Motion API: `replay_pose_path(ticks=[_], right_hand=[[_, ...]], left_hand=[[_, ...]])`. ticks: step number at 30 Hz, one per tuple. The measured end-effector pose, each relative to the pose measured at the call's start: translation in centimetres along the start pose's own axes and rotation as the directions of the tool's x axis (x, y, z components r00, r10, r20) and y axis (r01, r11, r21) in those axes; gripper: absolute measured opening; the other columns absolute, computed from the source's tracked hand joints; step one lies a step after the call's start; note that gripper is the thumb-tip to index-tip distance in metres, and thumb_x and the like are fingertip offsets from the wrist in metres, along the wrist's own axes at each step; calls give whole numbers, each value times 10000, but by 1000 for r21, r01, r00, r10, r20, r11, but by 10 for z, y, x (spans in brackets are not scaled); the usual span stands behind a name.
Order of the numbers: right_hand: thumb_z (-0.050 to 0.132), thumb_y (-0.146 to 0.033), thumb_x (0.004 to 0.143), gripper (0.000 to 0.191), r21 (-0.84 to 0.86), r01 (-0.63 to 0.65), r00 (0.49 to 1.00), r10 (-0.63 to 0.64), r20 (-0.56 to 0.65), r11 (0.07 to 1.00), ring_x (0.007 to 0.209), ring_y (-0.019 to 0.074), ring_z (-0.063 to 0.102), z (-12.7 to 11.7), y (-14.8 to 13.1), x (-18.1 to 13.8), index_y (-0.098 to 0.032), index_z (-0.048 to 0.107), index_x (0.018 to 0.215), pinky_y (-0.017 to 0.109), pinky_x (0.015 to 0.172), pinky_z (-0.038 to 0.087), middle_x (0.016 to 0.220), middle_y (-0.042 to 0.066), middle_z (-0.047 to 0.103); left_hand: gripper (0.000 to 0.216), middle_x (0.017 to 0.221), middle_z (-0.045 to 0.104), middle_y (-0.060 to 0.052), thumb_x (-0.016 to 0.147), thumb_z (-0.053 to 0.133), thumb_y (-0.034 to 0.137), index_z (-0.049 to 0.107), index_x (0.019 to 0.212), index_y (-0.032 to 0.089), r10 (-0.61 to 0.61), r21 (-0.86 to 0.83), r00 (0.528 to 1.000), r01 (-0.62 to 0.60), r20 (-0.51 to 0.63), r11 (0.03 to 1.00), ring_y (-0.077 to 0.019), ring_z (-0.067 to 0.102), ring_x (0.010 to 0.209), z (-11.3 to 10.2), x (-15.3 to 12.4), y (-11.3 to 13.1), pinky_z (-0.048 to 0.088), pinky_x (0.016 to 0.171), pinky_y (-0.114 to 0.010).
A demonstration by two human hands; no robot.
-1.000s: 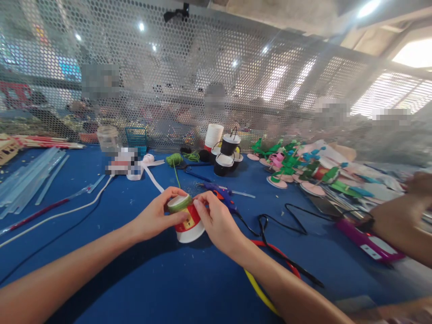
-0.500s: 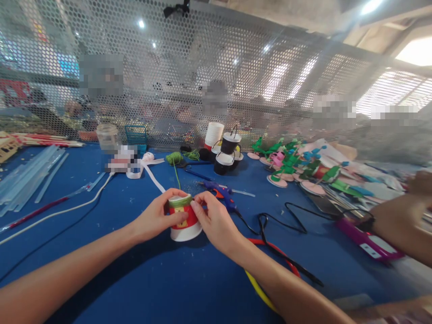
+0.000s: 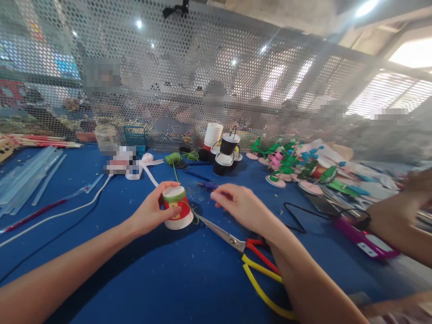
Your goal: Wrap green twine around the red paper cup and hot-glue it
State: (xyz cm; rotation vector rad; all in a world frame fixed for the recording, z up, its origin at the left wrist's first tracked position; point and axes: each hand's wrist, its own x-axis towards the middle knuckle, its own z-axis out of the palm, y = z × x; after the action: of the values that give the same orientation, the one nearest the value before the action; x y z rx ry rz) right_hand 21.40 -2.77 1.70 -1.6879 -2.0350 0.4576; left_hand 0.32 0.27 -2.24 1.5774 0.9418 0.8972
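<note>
My left hand (image 3: 153,210) is closed around a small paper cup (image 3: 179,213), held upside down with its wide white rim at the bottom. The cup has a red band with a yellow patch, and green yarn (image 3: 175,197) is wound near its narrow end. A loose yarn end hangs at its right side. The yarn runs back to a green ball (image 3: 173,159). My right hand (image 3: 238,202) is curled over the handle of a blue glue gun (image 3: 208,186), whose nozzle points left. Scissors (image 3: 232,241) with red and yellow handles lie partly under my right forearm.
Black and white little buckets (image 3: 224,164) and stacked paper cups (image 3: 213,133) stand at the back. Green felt pieces on round bases (image 3: 277,180) crowd the right. A purple power strip (image 3: 366,243) lies near another person's arm (image 3: 388,220). Glue sticks (image 3: 30,175) lie left.
My right hand has left the cup and moved right to the glue gun. The cup has shifted slightly left and up in my left hand. The scissors now show more fully.
</note>
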Motion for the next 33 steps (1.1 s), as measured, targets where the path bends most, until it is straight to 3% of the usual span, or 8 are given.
replay_pose_path(ticks=[3,9,13,18,20,23,27,33], right_hand=[[460,-299,828,205,-214,-158,977,120,-178,964,735,187,599,-8,14,11,-168,614,799,267,642,381,782,59,662],[616,-272,717,171,-282,-308,949,316,-18,909,787,258,624,15,46,32,-140,594,610,282,639,404,751,150,662],[627,-148,656,67,-151,-377,926,371,-70,914,807,270,619,26,56,37,-120,579,693,287,628,423,783,160,653],[534,-190,736,242,148,-367,918,384,-101,918,556,141,596,14,47,29,-125,494,965,232,502,433,669,27,629],[565,-285,728,204,275,-302,935,339,-99,913,538,103,566,5,37,20,-164,506,880,206,500,429,657,-17,605],[622,-390,655,249,556,-214,961,276,-28,803,434,79,464,-1,20,3,-172,502,652,204,437,371,476,-59,496],[605,-377,646,244,648,-183,981,175,78,739,467,91,501,8,3,-17,-142,579,707,223,475,419,530,-19,561],[523,-408,699,270,585,-196,981,159,113,787,386,82,462,20,-3,-30,-147,594,710,210,400,409,446,-38,499]], left_hand=[[505,918,568,-27,626,635,252,422,1081,196,19,12,1000,-19,19,1000,-176,554,812,0,0,-1,428,769,-344],[464,901,556,-18,642,640,247,446,1060,198,100,-48,993,-97,60,994,-158,545,782,1,-3,2,442,723,-306],[440,885,560,-19,648,640,237,457,1047,197,132,-96,987,-122,96,988,-154,546,769,2,-6,5,448,692,-281],[437,888,571,-16,649,641,222,459,1045,196,76,-90,991,-67,108,994,-153,556,766,2,-7,4,452,686,-275],[447,896,581,-19,648,648,231,453,1048,196,42,-78,994,-34,104,996,-158,565,773,1,-6,2,453,700,-285],[456,915,591,-24,647,654,242,447,1051,198,25,-69,996,-19,87,997,-171,575,799,0,-4,-1,449,735,-307],[476,918,593,-26,640,659,228,440,1062,198,46,-88,996,-38,81,995,-178,573,819,-1,-3,-6,440,755,-314],[491,914,558,-20,633,673,246,444,1066,204,50,-54,998,-48,32,997,-172,550,813,-4,-2,-10,434,749,-309]])
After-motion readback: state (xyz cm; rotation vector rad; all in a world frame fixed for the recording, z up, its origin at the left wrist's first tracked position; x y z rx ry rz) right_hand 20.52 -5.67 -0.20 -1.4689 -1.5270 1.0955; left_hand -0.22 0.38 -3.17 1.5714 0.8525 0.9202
